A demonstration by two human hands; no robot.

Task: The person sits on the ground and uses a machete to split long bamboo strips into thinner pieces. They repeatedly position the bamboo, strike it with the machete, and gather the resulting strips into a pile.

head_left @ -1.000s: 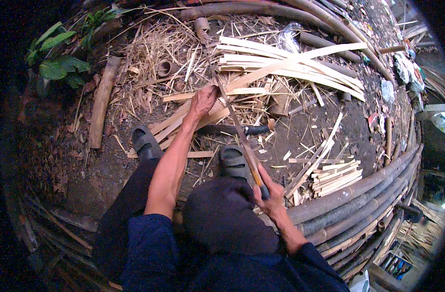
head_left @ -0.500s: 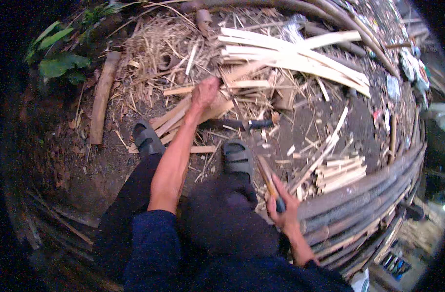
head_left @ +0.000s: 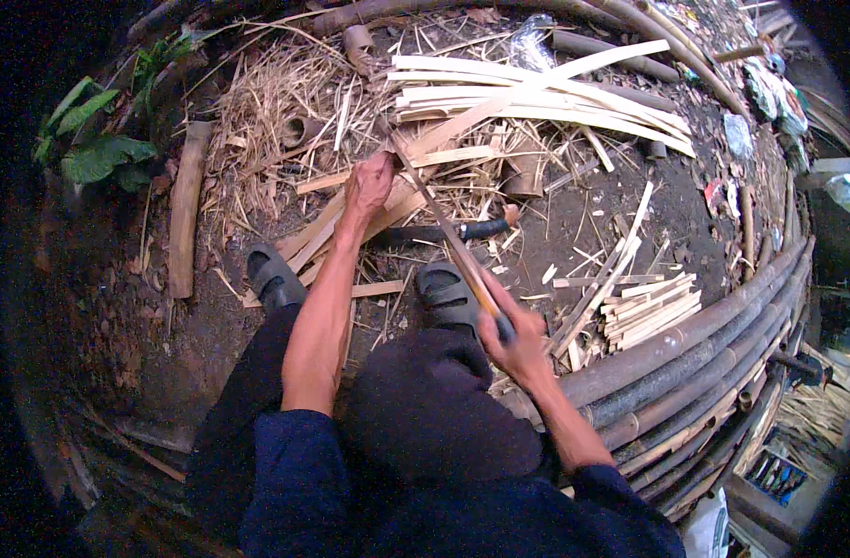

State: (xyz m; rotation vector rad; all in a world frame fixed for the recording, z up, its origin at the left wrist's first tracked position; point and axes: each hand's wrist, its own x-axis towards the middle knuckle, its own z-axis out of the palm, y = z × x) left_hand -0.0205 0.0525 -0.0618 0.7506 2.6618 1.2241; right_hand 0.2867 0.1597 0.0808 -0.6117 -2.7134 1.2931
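My right hand (head_left: 518, 339) is closed round a long, narrow tool (head_left: 485, 299) with a yellowish-brown handle and a dark end. From it a thin brown-grey length (head_left: 434, 206) slants up and left, passing beside my left fist; whether all of it is blade, I cannot tell. My left hand (head_left: 371, 181) is closed, palm down, over pale split-bamboo strips (head_left: 323, 232). What its fingers grip is hidden. Between my hands a large knife with a black handle (head_left: 485, 228) lies on the ground. My sandalled feet (head_left: 448, 293) are just nearer than it.
Long pale strips (head_left: 546, 93) lie crosswise at the far side, near dry shavings (head_left: 258, 102). On the right, short cut sticks (head_left: 653, 312) are piled against stacked bamboo poles (head_left: 667, 358). A loose bamboo length (head_left: 191, 209) lies at left, below a leafy plant (head_left: 99, 139).
My right hand has moved forward and slightly left with the tool, closer to my left hand. My left hand stays closed near the same strips. The whole view has shifted a little.
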